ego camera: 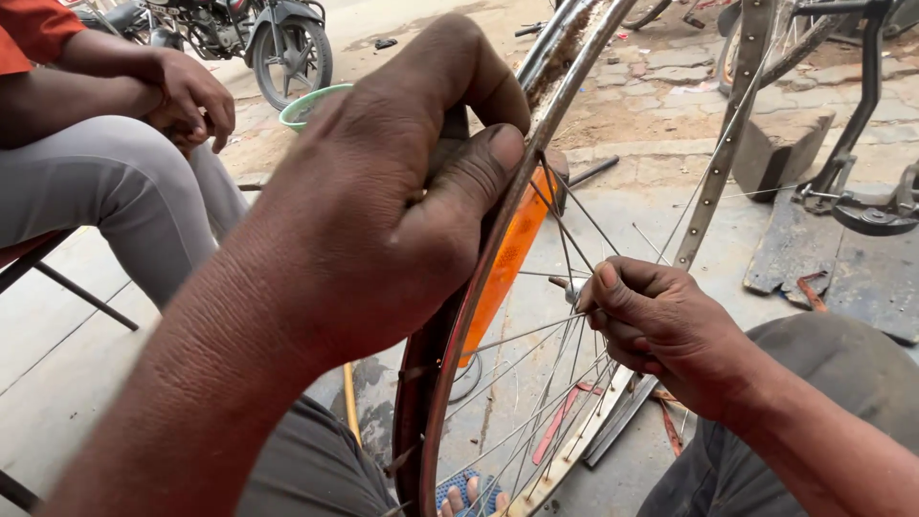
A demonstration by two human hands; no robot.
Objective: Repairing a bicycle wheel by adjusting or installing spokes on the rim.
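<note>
A bicycle wheel rim stands upright between my knees, seen nearly edge-on, with thin metal spokes fanning from the hub. My left hand is closed around the upper part of the rim, thumb pressed on its edge. An orange reflector sits among the spokes just under that hand. My right hand is closed at the hub, fingers pinching spokes there.
Another person in grey trousers sits on a chair at the left, hands together. A green bowl lies behind my left hand. A motorcycle stands at the back. A second rim and a metal stand are at the right.
</note>
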